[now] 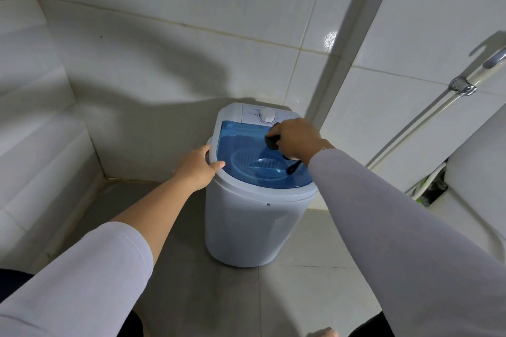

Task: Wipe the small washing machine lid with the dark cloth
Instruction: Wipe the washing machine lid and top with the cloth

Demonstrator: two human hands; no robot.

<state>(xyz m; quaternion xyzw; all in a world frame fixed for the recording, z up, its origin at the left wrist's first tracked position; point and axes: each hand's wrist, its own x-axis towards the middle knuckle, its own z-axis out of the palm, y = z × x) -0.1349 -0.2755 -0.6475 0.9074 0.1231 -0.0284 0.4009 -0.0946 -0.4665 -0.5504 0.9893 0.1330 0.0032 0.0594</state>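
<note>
In the corner of a tiled room, a small washing machine (257,216) stands upright on the grey floor (241,301), close to the two white tiled walls (169,44) that meet behind it. Its body is white and tub-shaped. The lid (246,145) on top is translucent blue and lies closed and flat; the ribbed tub is visible through it. Behind the lid, a white control panel carries one round dial (267,116).

The right hand (297,141) is over the rear right part of the lid, just in front of the dial. Its fingers are curled closed around the dark cloth (271,142), which is bunched into a small wad and pressed against the blue surface. A further dark strip (293,168) lies on the lid below the wrist; whether it is a loose end of the same cloth cannot be determined. The right forearm is covered by a light grey sleeve (397,227) to the wrist.

The left hand (198,169) rests on the white rim at the machine's left side. Its fingers (216,165) are loosely spread and wrap over the rim edge, the thumb extended toward the blue lid; it holds nothing else. The left sleeve (90,276) is pushed up, leaving the forearm bare.

To the right, a white hose (427,120) with a metal fitting (462,86) runs down the wall, and a white curved fixture (476,172) occupies the right edge.
</note>
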